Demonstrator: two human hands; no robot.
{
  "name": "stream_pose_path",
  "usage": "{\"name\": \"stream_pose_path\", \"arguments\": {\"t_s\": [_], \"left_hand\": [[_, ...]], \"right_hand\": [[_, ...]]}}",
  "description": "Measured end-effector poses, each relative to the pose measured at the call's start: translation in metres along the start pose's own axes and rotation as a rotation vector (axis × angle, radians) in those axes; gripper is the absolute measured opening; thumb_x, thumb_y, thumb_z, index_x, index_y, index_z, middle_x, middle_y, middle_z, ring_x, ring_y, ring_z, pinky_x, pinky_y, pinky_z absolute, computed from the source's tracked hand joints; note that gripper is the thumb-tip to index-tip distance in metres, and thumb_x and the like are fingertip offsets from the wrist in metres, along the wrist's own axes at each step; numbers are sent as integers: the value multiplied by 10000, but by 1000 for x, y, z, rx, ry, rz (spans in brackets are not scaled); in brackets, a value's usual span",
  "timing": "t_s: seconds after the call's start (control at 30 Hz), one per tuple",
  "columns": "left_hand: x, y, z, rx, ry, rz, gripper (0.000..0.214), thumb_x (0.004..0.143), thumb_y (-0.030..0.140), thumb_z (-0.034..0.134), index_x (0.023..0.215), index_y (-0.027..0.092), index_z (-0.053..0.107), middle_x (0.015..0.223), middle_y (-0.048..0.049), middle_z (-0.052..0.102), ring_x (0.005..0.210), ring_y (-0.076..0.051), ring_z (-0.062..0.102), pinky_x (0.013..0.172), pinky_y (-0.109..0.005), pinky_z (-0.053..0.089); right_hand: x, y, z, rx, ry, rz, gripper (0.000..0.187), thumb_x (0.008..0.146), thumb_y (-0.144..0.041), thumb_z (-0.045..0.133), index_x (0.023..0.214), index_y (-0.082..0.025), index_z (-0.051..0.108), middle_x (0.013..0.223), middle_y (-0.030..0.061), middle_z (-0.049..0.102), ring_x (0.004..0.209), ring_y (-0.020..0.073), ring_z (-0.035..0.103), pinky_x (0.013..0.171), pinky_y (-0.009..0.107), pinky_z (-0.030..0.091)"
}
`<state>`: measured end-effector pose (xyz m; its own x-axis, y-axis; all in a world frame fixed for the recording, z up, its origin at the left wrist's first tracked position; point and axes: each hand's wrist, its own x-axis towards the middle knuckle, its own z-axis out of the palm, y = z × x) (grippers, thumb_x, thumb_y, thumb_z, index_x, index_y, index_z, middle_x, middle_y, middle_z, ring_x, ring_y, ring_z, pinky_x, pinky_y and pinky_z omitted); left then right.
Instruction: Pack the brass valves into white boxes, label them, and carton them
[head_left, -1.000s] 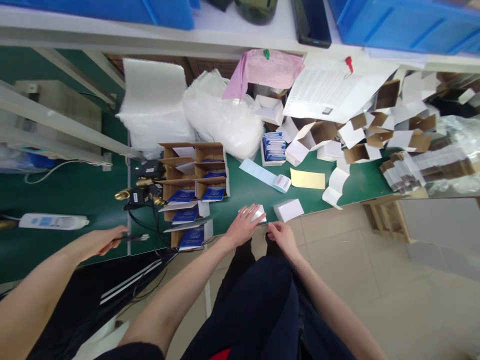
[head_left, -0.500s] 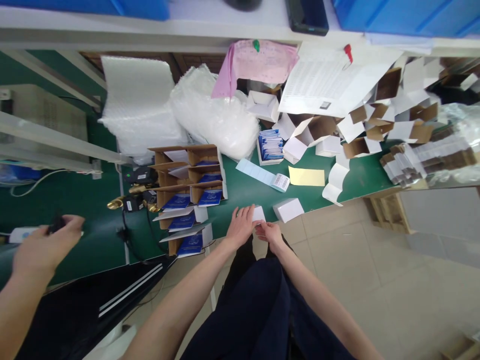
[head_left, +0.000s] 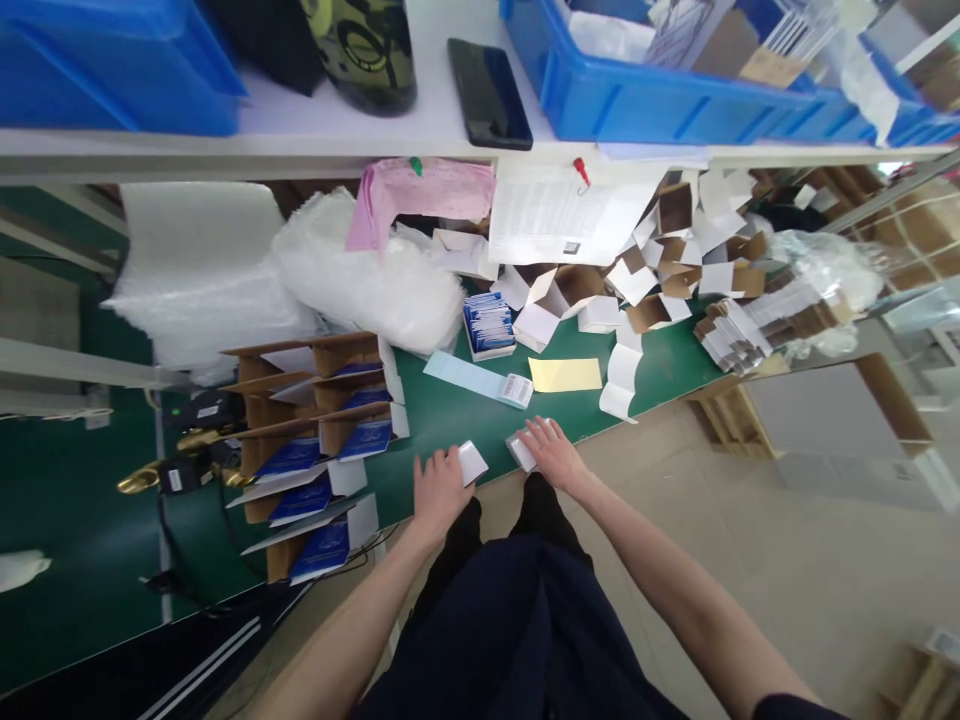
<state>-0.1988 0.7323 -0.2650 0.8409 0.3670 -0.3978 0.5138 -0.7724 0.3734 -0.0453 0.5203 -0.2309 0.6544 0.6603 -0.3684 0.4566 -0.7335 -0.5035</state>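
Observation:
At the front edge of the green table, my left hand point(head_left: 439, 488) is closed on a small white box point(head_left: 472, 463) that shows at its right side. To the right, my right hand point(head_left: 556, 455) has its fingers curled over the top of another white box point(head_left: 520, 453), hiding part of it. Beyond the hands lie a light blue label strip point(head_left: 465, 374) with a barcode sticker and a yellow paper slip point(head_left: 565, 375). Open cartons point(head_left: 397, 390) with blue booklets point(head_left: 367, 438) stand left of my left hand.
A white box of upright blue-and-white packets point(head_left: 489, 326) stands farther back. Bubble wrap bags point(head_left: 367, 275) and several opened white boxes point(head_left: 600, 313) line the back. Brass-coloured fittings point(head_left: 142, 478) lie left. Above runs a shelf point(head_left: 442, 130) with blue bins point(head_left: 660, 100) and a phone point(head_left: 490, 95).
My hands have moved apart; the right one has left the left hand's box and gone onto the box at the right. The view has shifted, and a co-worker's hand at the left has gone from sight.

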Motion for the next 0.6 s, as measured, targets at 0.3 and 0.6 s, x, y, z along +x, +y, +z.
{"name": "stream_pose_path", "arguments": {"t_s": [0.3, 0.6], "left_hand": [[13, 134, 41, -303, -28, -552, 669, 790, 620, 666, 1213, 151, 445, 1239, -211, 575, 1193, -401, 610, 861, -462, 522], [84, 278, 64, -728, 77, -422, 753, 771, 487, 741, 1382, 126, 492, 1374, -218, 580, 1309, -361, 547, 1103, -449, 432]], "right_hand": [[1, 76, -16, -100, 244, 498, 791, 818, -653, 657, 1313, -46, 549, 1201, 257, 679, 1157, 395, 638, 950, 449, 510], [28, 164, -75, -74, 209, 652, 1027, 807, -753, 557, 1429, 59, 467, 1295, 413, 604, 1255, 506, 599, 1040, 551, 462]]}}
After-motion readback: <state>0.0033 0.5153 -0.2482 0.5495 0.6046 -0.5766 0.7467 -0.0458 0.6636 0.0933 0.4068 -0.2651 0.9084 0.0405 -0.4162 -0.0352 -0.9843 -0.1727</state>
